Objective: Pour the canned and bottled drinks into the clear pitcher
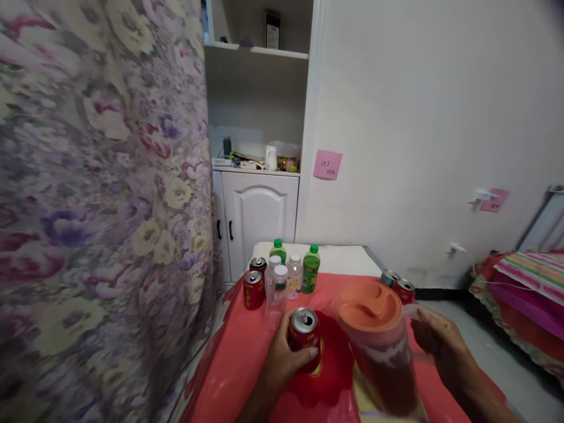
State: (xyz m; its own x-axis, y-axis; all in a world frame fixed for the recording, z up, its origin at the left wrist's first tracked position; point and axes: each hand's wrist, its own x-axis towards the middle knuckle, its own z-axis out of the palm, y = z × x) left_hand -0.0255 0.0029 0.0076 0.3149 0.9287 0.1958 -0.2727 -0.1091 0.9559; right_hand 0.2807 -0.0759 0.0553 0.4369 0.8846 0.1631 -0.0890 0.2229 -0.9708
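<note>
My left hand [282, 355] is wrapped round an opened red drink can [304, 338], which stands upright over the dark red patch of the table cover. To its right, my right hand [434, 335] grips the handle of a clear plastic pitcher [388, 364] with an orange lid [369, 306]. Brown liquid fills much of the pitcher, which tilts slightly and is blurred at its base. A yellowish flat thing [365, 393] lies partly hidden beneath it. Just beyond the can stand clear bottles with white caps [276, 302].
Behind are green bottles [311, 270], a red can [254, 291] and a dark can [258, 265]. Two more cans [404, 289] stand at the table's right edge. A red plastic cover [224, 364] drapes the table. A floral curtain [106, 205] hangs left; a bed [529, 294] is right.
</note>
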